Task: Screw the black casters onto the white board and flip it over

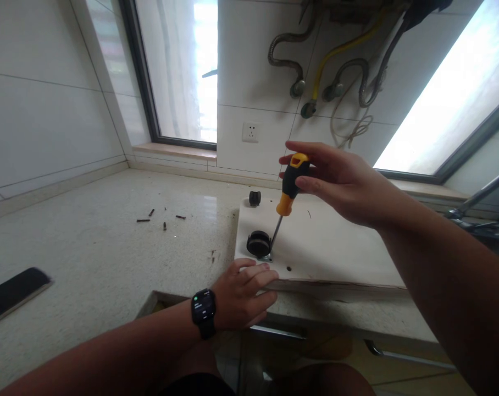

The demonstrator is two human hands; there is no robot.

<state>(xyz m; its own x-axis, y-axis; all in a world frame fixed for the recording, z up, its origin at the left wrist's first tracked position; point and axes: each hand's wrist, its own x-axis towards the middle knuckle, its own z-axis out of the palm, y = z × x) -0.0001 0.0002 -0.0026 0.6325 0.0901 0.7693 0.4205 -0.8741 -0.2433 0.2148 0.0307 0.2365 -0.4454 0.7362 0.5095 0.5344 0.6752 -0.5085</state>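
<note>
My right hand [340, 184] grips a screwdriver [289, 187] with a black and yellow handle, thumb on the near side and fingertips behind. Its shaft slants down to the metal plate of a black caster wheel [258, 243]; whether the tip sits in a screw is too small to tell. The caster stands wheel-up on a white board [336, 242] lying flat on the counter. My left hand [247, 291], a black smartwatch on its wrist, holds the board's near left edge, fingers bent over it just below the caster. A second caster [255, 198] stands at the board's far left corner.
Several dark screws [164, 226] lie loose on the speckled counter [109, 236] to the left. A dark flat object [14, 294] rests at the far left. Behind are a wall socket [250, 132] and pipes [323, 66]; a drawer handle [414, 356] is below the counter edge.
</note>
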